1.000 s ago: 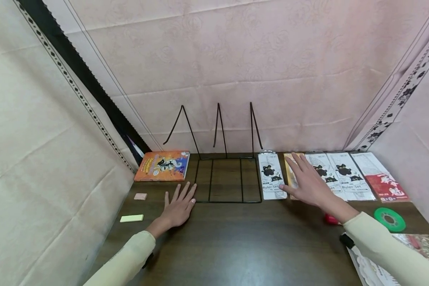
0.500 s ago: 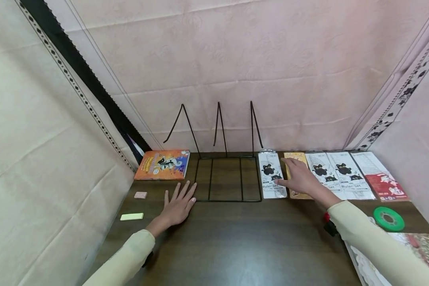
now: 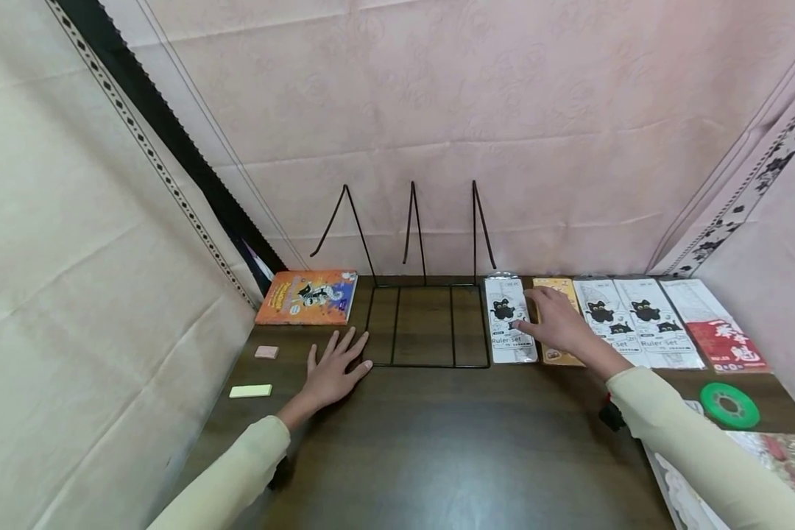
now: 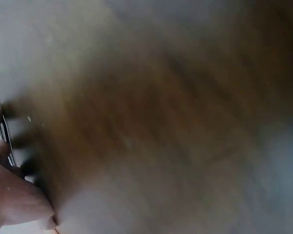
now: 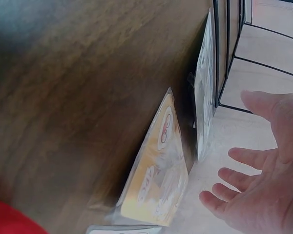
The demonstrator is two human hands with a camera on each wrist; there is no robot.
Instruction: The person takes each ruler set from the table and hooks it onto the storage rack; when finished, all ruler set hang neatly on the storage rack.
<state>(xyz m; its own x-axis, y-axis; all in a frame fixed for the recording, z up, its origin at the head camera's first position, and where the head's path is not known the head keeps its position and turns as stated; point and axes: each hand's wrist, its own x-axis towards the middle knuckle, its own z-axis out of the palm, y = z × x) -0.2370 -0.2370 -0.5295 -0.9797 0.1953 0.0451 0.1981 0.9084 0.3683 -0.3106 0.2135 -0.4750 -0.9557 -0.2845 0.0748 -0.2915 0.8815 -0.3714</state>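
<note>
My left hand rests with spread fingers on the dark table, fingertips right at the lower left corner of a black wire rack. Only a blurred edge of that hand shows in the left wrist view. To the rack's right, my right hand reaches over a yellow packet, its thumb overlapping the leftmost white ruler set packet with black cat prints. In the right wrist view the fingers are relaxed and apart, nothing between them, and the yellow packet lies on the table.
Further right lie two more ruler sets, a red and white packet and a green ring. Patterned sheets are near my right sleeve. On the left are an orange book, a small pink block and a pale yellow strip.
My right hand has drawn its fingers in, uncovering the yellow packet's top, and its thumb has moved over the leftmost ruler set. The left hand stays in place; the head view shifts slightly.
</note>
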